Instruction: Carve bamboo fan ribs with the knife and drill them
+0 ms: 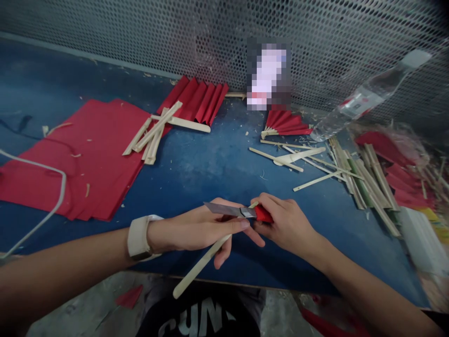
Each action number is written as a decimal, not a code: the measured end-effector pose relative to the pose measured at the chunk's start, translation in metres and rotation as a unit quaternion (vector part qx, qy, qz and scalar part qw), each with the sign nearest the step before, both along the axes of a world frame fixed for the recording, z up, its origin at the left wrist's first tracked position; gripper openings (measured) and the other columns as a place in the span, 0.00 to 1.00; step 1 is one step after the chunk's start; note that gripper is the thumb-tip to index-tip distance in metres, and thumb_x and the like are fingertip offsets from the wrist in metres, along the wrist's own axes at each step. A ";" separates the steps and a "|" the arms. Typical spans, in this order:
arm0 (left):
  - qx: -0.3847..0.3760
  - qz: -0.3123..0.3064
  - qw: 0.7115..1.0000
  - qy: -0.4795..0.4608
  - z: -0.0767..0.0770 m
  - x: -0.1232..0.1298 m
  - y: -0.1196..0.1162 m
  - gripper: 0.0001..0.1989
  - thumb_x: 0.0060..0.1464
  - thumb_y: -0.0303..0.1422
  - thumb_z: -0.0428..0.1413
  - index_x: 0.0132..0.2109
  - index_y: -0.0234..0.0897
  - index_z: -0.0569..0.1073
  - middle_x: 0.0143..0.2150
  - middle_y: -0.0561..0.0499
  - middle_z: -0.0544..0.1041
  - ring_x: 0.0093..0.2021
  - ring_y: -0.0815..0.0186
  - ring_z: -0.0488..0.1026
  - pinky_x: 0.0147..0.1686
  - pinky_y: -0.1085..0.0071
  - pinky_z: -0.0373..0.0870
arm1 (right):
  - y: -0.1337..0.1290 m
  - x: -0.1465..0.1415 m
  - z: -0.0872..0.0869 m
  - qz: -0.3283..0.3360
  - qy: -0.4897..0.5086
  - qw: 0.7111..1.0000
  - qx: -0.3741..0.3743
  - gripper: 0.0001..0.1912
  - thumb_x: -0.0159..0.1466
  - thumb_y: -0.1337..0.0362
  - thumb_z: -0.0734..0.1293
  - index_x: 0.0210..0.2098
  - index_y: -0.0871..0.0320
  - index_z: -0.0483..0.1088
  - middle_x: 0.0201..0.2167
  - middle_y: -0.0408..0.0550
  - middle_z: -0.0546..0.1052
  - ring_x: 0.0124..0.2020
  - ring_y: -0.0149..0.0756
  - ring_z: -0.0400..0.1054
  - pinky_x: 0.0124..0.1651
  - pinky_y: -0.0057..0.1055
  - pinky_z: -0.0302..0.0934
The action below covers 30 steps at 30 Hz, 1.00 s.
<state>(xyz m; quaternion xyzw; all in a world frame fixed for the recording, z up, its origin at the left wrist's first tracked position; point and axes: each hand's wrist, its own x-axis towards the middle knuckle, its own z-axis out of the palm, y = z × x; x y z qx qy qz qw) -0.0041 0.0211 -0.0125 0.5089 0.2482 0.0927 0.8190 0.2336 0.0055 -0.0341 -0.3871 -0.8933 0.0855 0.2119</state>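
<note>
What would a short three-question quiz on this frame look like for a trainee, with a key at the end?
1. Which hand holds the red-handled knife?
2. True or false: in the picture, the clear bottle is farther right than the large red sheets.
3. What lies partly over the right edge of those large red sheets?
A) the clear bottle
B) several pale sticks
C) the red-handled knife

Key:
1. The right hand.
2. True.
3. B.
</note>
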 end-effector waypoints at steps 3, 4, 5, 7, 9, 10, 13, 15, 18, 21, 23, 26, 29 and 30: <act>0.004 0.003 1.000 0.007 0.000 0.000 0.000 0.18 0.77 0.39 0.49 0.67 0.41 0.71 0.54 0.42 0.84 0.17 0.78 0.73 0.21 0.79 0.71 | 0.000 0.001 0.000 -0.006 0.005 1.000 -0.001 0.06 0.63 0.70 0.64 0.40 0.56 0.68 0.32 0.42 0.78 0.26 0.29 0.72 0.27 0.26 0.58; 0.004 0.004 1.000 0.008 0.000 0.001 0.000 0.18 0.77 0.39 0.49 0.67 0.42 0.71 0.54 0.42 0.84 0.17 0.78 0.73 0.21 0.79 0.71 | 0.000 0.001 0.001 -0.008 0.007 1.000 -0.002 0.06 0.63 0.71 0.64 0.40 0.56 0.68 0.32 0.42 0.78 0.26 0.29 0.72 0.27 0.26 0.58; 0.003 0.006 1.000 0.009 0.000 0.001 0.000 0.18 0.77 0.39 0.49 0.67 0.42 0.71 0.54 0.43 0.84 0.17 0.78 0.73 0.21 0.78 0.71 | 0.000 0.001 0.002 -0.009 0.007 1.000 -0.003 0.07 0.62 0.71 0.64 0.40 0.57 0.68 0.31 0.41 0.78 0.26 0.29 0.71 0.27 0.27 0.58; 0.002 0.010 1.000 0.010 0.001 0.001 0.000 0.19 0.76 0.39 0.49 0.68 0.43 0.70 0.54 0.43 0.84 0.17 0.78 0.73 0.22 0.78 0.71 | 0.000 0.002 0.003 -0.010 0.010 1.000 -0.007 0.07 0.62 0.71 0.63 0.39 0.57 0.68 0.30 0.41 0.77 0.25 0.29 0.70 0.26 0.27 0.57; 0.004 0.013 1.000 0.014 0.001 0.001 -0.001 0.19 0.76 0.39 0.50 0.67 0.42 0.70 0.55 0.43 0.84 0.17 0.78 0.72 0.23 0.77 0.72 | 0.001 0.001 0.004 -0.013 0.016 1.000 -0.019 0.07 0.61 0.71 0.62 0.39 0.57 0.68 0.29 0.41 0.76 0.25 0.29 0.69 0.26 0.26 0.57; 0.007 0.016 1.000 0.019 0.002 0.002 -0.001 0.18 0.76 0.39 0.50 0.66 0.40 0.72 0.53 0.43 0.85 0.17 0.78 0.72 0.24 0.76 0.72 | 0.001 0.001 0.004 -0.017 0.023 0.999 -0.028 0.08 0.60 0.71 0.62 0.39 0.57 0.68 0.28 0.40 0.76 0.24 0.28 0.69 0.27 0.26 0.57; 0.016 0.038 0.998 0.039 0.003 0.003 -0.001 0.17 0.75 0.39 0.50 0.55 0.31 0.77 0.41 0.44 0.85 0.18 0.76 0.71 0.25 0.75 0.72 | 0.000 0.000 0.005 -0.037 0.074 0.996 -0.045 0.06 0.59 0.70 0.62 0.37 0.56 0.67 0.26 0.39 0.74 0.23 0.27 0.65 0.28 0.24 0.58; 0.026 0.075 0.996 0.039 0.002 0.004 0.000 0.16 0.74 0.39 0.51 0.53 0.30 0.76 0.35 0.47 0.83 0.17 0.75 0.71 0.23 0.76 0.70 | -0.001 -0.001 0.006 -0.064 0.124 0.989 -0.043 0.05 0.61 0.69 0.63 0.36 0.55 0.67 0.25 0.37 0.73 0.22 0.26 0.62 0.28 0.24 0.58; 0.040 0.147 0.988 0.018 -0.001 0.004 0.002 0.17 0.73 0.42 0.53 0.55 0.33 0.73 0.33 0.52 0.79 0.16 0.76 0.67 0.17 0.78 0.63 | -0.001 0.001 0.008 -0.095 0.159 0.982 -0.043 0.03 0.66 0.66 0.67 0.40 0.55 0.69 0.24 0.35 0.71 0.20 0.24 0.58 0.26 0.24 0.55; 0.036 0.178 0.983 0.006 -0.001 0.002 0.004 0.17 0.74 0.44 0.51 0.51 0.34 0.72 0.25 0.58 0.71 0.14 0.78 0.57 0.16 0.80 0.56 | -0.001 0.004 0.011 -0.070 0.157 0.984 -0.056 0.08 0.71 0.58 0.68 0.46 0.56 0.70 0.26 0.36 0.72 0.21 0.25 0.59 0.26 0.25 0.56; 0.048 0.188 0.981 0.003 0.000 0.001 0.004 0.17 0.75 0.44 0.48 0.49 0.34 0.71 0.23 0.60 0.67 0.16 0.78 0.55 0.16 0.81 0.54 | -0.001 0.006 0.013 -0.037 0.159 0.984 -0.068 0.11 0.75 0.55 0.64 0.45 0.56 0.71 0.28 0.38 0.73 0.23 0.25 0.62 0.28 0.25 0.58; 0.082 0.218 0.973 0.000 0.004 0.002 0.003 0.15 0.76 0.44 0.47 0.51 0.37 0.68 0.24 0.60 0.65 0.18 0.76 0.56 0.17 0.81 0.54 | -0.001 0.008 0.013 -0.024 0.155 0.985 -0.076 0.14 0.78 0.55 0.60 0.41 0.56 0.69 0.28 0.40 0.73 0.26 0.26 0.66 0.30 0.25 0.59; 0.102 0.223 0.969 0.008 0.010 0.001 0.003 0.14 0.76 0.44 0.46 0.48 0.39 0.67 0.24 0.60 0.65 0.18 0.75 0.55 0.17 0.81 0.54 | -0.002 0.008 0.012 -0.040 0.141 0.987 -0.063 0.11 0.78 0.57 0.61 0.45 0.56 0.70 0.32 0.41 0.77 0.27 0.27 0.69 0.32 0.25 0.61; 0.110 0.219 0.970 0.012 0.013 0.000 0.004 0.14 0.76 0.43 0.46 0.47 0.38 0.67 0.24 0.60 0.65 0.18 0.76 0.55 0.17 0.81 0.54 | -0.002 0.008 0.012 -0.045 0.139 0.988 -0.055 0.10 0.77 0.58 0.62 0.47 0.56 0.70 0.33 0.42 0.78 0.28 0.27 0.70 0.33 0.25 0.62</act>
